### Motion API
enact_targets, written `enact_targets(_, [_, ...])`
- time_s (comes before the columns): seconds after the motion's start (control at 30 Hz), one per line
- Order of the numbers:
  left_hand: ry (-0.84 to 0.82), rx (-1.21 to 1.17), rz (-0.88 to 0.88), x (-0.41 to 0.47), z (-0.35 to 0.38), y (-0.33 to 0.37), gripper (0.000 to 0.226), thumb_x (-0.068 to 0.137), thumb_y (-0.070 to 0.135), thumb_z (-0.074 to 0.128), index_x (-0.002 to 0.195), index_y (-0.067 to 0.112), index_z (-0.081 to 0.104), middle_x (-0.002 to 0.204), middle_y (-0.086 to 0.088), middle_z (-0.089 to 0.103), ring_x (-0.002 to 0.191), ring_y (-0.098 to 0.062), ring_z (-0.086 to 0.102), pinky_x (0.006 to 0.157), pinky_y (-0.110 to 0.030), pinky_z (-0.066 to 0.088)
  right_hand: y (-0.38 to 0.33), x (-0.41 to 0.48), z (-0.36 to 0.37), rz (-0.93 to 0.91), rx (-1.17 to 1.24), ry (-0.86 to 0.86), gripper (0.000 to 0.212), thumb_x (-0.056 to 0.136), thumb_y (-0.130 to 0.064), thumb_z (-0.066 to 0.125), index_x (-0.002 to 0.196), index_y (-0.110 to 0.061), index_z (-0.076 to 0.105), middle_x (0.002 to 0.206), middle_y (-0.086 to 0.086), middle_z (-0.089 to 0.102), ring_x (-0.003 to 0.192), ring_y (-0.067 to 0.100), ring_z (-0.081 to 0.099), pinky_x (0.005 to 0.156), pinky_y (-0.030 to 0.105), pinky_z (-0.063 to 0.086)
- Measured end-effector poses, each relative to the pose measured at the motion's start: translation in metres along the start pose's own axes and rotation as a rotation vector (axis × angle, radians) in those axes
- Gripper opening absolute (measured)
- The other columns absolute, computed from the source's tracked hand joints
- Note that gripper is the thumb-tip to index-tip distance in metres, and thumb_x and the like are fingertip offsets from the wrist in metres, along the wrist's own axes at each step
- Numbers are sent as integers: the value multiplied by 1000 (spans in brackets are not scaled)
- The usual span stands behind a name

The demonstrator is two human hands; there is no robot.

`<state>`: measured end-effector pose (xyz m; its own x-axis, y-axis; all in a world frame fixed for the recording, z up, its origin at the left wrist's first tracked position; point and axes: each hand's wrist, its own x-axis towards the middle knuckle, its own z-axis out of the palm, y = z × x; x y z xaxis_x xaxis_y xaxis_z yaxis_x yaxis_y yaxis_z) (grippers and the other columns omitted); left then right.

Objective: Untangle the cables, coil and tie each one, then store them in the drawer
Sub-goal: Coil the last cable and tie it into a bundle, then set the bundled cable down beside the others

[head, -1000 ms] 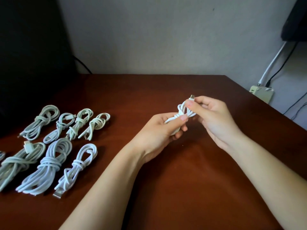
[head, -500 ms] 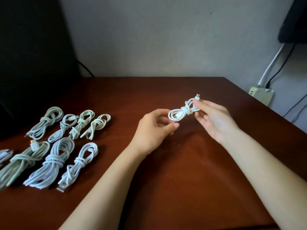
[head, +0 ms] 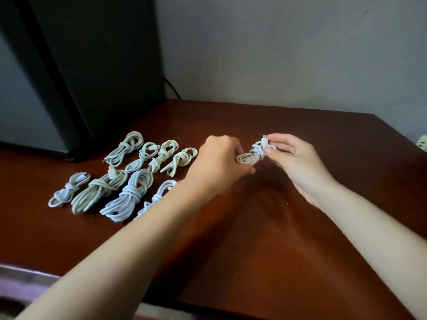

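Note:
A small white coiled cable (head: 253, 155) is held above the brown table (head: 288, 227) between both hands. My left hand (head: 219, 165) grips its left loop end with curled fingers. My right hand (head: 293, 158) pinches the right end, where the plug sticks up. Several tied white cable bundles lie in two rows on the table to the left, among them one at the back (head: 123, 148), a thick one in front (head: 129, 195) and one at the far left (head: 69, 189). My left forearm covers part of the nearest bundle (head: 159, 195). No drawer is in view.
A large black box (head: 92, 65) stands at the back left against the wall, with a dark cord behind it. A white socket strip (head: 422, 142) peeks in at the right edge. The table's near edge runs along the bottom left.
The view has swung left and both hands have carried the coiled cable leftward, toward the rows of bundles. My left hand, loosely at the loop half a second ago, now grips it.

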<state>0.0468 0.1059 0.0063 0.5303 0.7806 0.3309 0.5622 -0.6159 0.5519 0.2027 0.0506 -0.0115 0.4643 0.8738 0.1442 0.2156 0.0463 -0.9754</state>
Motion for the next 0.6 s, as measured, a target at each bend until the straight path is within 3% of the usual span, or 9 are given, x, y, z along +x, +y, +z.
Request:
enact_targets(0.13, [-51, 205, -32, -6, -26, -11, 39, 67, 39, 83, 89, 12, 66, 85, -5, 65, 83, -24, 62, 72, -37, 52, -10, 12, 32, 18, -63, -149, 25, 90, -14, 64, 115, -19, 63, 114, 4, 66, 106, 13, 63, 103, 35, 45])
enact_targets(0.3, [-69, 322, -68, -10, -39, -28, 43, 69, 36, 82, 92, 8, 59, 90, -8, 60, 89, -26, 59, 70, -36, 45, -8, 23, 72, -12, -116, -202, 34, 92, -24, 62, 125, -18, 58, 119, 4, 65, 106, 12, 62, 101, 32, 45])
enact_targets(0.43, [-95, 384, -105, -10, -40, -43, 41, 69, 38, 81, 89, 8, 62, 80, -3, 52, 84, -23, 55, 66, -29, 35, 1, 24, 94, -87, -302, -222, 42, 92, -23, 63, 133, -16, 54, 130, 7, 59, 118, 17, 57, 105, 32, 42])
enact_targets(0.6, [-82, 360, -107, -12, -36, -52, 37, 65, 34, 84, 85, 7, 70, 73, -3, 56, 78, -23, 60, 70, -35, 48, 5, 18, 100, -230, -616, -230, 41, 98, -30, 51, 138, -19, 49, 136, 4, 56, 126, 23, 50, 100, 30, 38])
